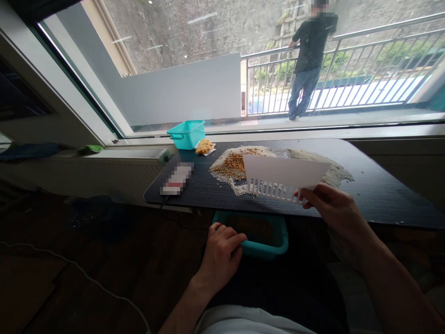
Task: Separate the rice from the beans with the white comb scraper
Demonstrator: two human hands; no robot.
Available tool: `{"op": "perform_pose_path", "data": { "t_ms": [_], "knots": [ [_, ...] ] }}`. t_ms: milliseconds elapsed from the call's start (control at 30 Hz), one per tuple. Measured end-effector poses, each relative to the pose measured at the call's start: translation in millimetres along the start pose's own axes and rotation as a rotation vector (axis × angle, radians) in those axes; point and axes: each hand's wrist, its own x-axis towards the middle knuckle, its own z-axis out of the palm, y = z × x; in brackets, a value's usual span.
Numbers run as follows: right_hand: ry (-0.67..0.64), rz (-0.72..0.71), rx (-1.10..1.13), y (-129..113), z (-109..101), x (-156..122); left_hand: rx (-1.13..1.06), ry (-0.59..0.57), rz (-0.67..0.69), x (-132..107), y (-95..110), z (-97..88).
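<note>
My right hand (330,202) pinches a white slotted scoop (285,171) by its lower right corner. It is held over a spread of white rice-like grains (222,171) on the dark table, and hides part of it. Yellow kernels (233,164), like corn or beans, lie among the grains on the left. My left hand (224,246) is closed over the near left rim of a teal basin (274,250) below the table's front edge. Inside the basin is a dim layer of small brownish pieces, too dark to name.
A second teal basket (189,134) stands at the table's back left, beside a crumpled yellow item (205,147). A blurred-out flat device (177,178) with a cable lies on the left of the dark table (375,185). Behind the window, a person (309,60) leans at a railing.
</note>
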Motion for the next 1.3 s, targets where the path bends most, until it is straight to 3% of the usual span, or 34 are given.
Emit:
{"op": "perform_pose_path", "data": {
  "t_ms": [333, 600, 767, 1300],
  "knots": [
    [0.039, 0.017, -0.037, -4, -10, -9, -0.002, -0.003, -0.001, 1, 0, -0.1],
    [0.051, -0.002, 0.0, -2, -3, -1, -0.015, 0.018, 0.005, 0, -2, 1.8],
    [-0.008, 0.0, -0.004, 1, 3, 4, -0.02, 0.006, -0.004, 0, -1, 1.6],
    [0.0, 0.036, -0.069, -4, -8, -17, -0.019, -0.004, 0.005, 0, 0, 0.9]
  ]
}}
